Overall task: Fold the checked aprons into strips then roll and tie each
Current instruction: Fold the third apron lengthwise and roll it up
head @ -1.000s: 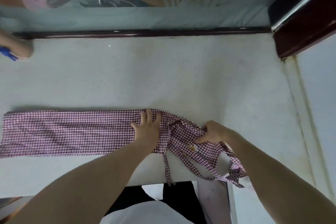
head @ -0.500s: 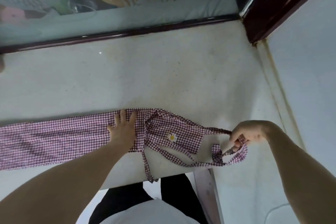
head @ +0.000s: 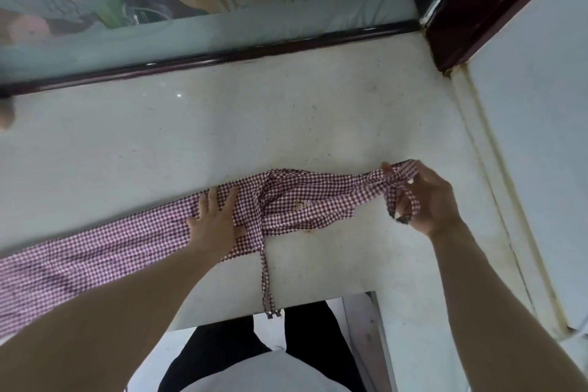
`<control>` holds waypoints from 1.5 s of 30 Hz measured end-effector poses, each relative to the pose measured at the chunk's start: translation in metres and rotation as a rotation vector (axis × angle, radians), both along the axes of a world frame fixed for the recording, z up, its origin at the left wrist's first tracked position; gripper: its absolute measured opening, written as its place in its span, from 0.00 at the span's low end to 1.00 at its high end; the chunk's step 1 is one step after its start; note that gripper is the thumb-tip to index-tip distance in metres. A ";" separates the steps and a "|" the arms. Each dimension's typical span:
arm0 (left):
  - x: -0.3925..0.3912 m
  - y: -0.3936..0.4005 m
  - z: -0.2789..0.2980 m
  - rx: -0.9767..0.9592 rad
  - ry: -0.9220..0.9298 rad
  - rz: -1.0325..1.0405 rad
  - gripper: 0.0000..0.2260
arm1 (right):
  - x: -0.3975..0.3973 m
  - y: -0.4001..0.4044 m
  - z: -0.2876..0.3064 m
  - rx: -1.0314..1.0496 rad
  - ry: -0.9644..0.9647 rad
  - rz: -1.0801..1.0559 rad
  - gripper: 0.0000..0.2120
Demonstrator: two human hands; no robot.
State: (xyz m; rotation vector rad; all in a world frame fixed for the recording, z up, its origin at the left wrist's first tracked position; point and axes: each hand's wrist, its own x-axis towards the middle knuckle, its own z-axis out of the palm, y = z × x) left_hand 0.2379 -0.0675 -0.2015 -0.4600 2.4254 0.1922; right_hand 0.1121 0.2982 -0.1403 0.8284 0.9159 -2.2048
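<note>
The checked apron (head: 133, 242) lay folded as a long strip across the pale counter (head: 286, 124), running from the lower left of the frame toward the centre right. The left hand (head: 216, 219) pressed flat on it, fingers straight and spread. At the right, the right hand (head: 426, 200) held the apron's looped strap (head: 397, 181) in loosely curled fingers, while another tie (head: 266, 277) hung over the counter's near edge.

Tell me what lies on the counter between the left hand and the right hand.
In the head view, the bunched bib end of the checked apron spans from the flat left hand to the right hand, which holds its strap loop.
</note>
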 end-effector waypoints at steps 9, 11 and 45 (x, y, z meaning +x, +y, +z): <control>0.028 -0.037 -0.014 0.085 0.011 -0.133 0.46 | -0.036 0.001 0.048 0.180 0.149 0.229 0.16; 0.033 -0.046 -0.015 0.133 -0.004 -0.151 0.48 | -0.046 -0.001 0.040 0.306 0.122 0.262 0.12; 0.085 -0.099 -0.053 0.021 0.247 -0.007 0.49 | 0.008 -0.123 -0.026 1.662 0.896 0.152 0.19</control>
